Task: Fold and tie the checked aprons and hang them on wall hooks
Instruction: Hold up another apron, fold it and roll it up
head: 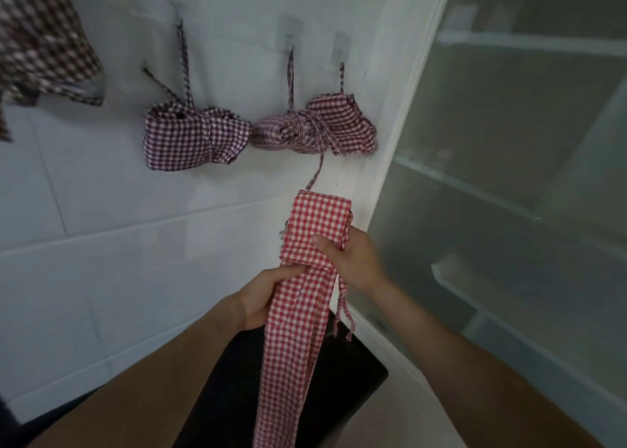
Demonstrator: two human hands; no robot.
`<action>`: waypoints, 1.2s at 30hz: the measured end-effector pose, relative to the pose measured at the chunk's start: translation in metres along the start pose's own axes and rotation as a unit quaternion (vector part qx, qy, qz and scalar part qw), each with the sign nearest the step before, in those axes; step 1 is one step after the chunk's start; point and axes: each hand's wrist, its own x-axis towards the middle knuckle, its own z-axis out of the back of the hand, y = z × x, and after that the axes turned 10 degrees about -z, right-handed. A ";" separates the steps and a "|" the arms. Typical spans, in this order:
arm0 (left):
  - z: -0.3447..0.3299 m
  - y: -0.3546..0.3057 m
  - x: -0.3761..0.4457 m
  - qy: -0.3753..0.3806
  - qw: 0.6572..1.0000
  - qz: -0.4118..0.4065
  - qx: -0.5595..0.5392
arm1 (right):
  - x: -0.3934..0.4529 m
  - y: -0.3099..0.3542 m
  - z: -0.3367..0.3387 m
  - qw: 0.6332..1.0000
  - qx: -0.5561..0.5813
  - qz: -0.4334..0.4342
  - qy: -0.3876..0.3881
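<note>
Hands: L hand (268, 295) & R hand (349, 257) both grip folded red-check apron (305, 278); no writing legible.

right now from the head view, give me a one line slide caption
Both hands, left hand and right hand, grip a folded red-and-white checked apron below two tied checked aprons on wall hooks.
</note>
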 end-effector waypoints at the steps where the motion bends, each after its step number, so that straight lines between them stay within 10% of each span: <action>1: 0.000 -0.001 0.001 0.012 1.000 0.003 -0.009 | 0.002 0.000 0.001 1.000 -0.009 0.015 -0.016; 16: 0.000 -0.024 0.013 0.039 0.999 0.032 0.018 | 0.004 0.001 0.021 0.940 -0.197 0.278 0.014; 21: 0.009 -0.032 0.005 0.029 0.990 0.050 -0.129 | -0.008 0.020 0.019 0.989 -0.095 0.051 0.097; 26: 0.018 -0.041 -0.001 0.056 0.997 0.032 -0.047 | -0.006 0.006 0.022 0.969 -0.190 0.107 0.115; 33: 0.027 -0.059 0.002 0.045 0.997 -0.065 -0.008 | 0.008 0.000 0.051 0.906 0.097 -0.189 0.366; 36: 0.026 -0.060 0.002 0.062 0.993 -0.085 0.056 | 0.010 0.008 0.031 0.935 0.048 -0.186 0.298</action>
